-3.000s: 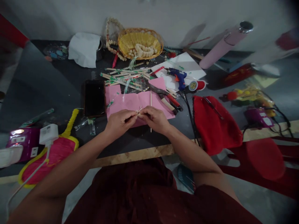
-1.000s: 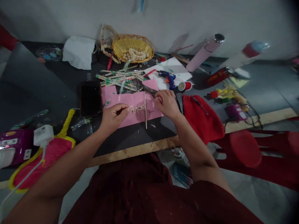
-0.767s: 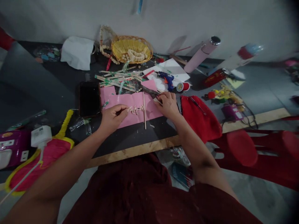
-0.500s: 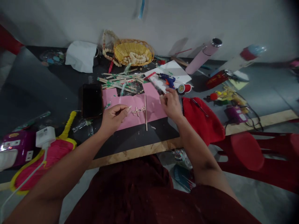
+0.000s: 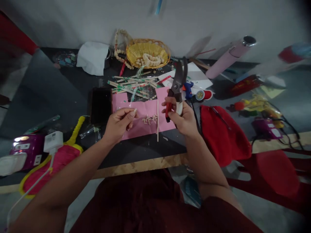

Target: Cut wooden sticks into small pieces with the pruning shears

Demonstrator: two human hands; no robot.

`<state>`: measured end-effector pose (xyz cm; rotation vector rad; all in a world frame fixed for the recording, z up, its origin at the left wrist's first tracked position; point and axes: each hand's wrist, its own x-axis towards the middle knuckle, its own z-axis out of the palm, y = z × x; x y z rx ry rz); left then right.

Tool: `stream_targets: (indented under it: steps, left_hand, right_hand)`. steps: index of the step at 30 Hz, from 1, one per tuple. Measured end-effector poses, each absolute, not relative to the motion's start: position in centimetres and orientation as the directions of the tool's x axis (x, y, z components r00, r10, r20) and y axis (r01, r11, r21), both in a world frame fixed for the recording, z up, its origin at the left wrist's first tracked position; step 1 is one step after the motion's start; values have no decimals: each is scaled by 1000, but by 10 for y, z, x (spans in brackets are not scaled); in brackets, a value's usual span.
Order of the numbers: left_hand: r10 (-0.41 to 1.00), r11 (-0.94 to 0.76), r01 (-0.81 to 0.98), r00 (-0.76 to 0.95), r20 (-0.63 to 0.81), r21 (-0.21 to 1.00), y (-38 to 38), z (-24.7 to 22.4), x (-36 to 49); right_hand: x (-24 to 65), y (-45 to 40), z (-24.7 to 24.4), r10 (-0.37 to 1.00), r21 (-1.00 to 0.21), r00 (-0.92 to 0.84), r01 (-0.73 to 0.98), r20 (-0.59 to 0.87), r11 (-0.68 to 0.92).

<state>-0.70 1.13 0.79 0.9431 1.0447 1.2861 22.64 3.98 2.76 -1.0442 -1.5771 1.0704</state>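
My right hand (image 5: pixel 181 118) is wrapped round the red and white handles of a pair of cutting shears (image 5: pixel 178 81), whose dark blades point up and stand apart. My left hand (image 5: pixel 121 123) pinches a small pale piece (image 5: pixel 135 111) between thumb and fingertips, above the left part of the pink paper (image 5: pixel 138 129). Between my hands, several short wooden bits (image 5: pixel 149 119) lie in a small pile on that paper. Just right of the pile is one thin wooden stick (image 5: pixel 157 126), lying lengthwise away from me.
Behind the paper lie wrapped sticks (image 5: pixel 131 84) and a yellow basket (image 5: pixel 145 53) with wooden pieces. A black phone (image 5: pixel 100 105) is at the left. On the right are a thread spool (image 5: pixel 204 94), red cloth (image 5: pixel 222 139) and a pink flask (image 5: pixel 228 60).
My right hand has lifted the shears upright off the table. My left hand keeps its pinch on the small piece. The view has shifted, so the tabletop things appear further right.
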Motion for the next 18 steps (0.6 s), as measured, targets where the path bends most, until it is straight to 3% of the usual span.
stream_targets:
  steps: [2,5,9,13,18]
  left_hand:
    - [995,78,-335,-25,-92,939,13,11,-8]
    - [991,104,-391,-42,-131,914,15,16,-9]
    - [990,91,-416,-62,-128,905,15,19,-9]
    - [991,73,-411,-69,-111,909,15,17,-9]
    - [996,62,-341,-37,-80,938,13,14,-8]
  right_hand:
    - [229,38,24,925,-883,-247,305,289,358]
    - [232,39,18,840,-616,-364,571,403,543]
    - [228,36,14,778,-332,-545,705,313,627]
    - [219,28,17,787,-193,-581,764,211,616]
    - [214,26,15,775,-119,-599,770,201,627]
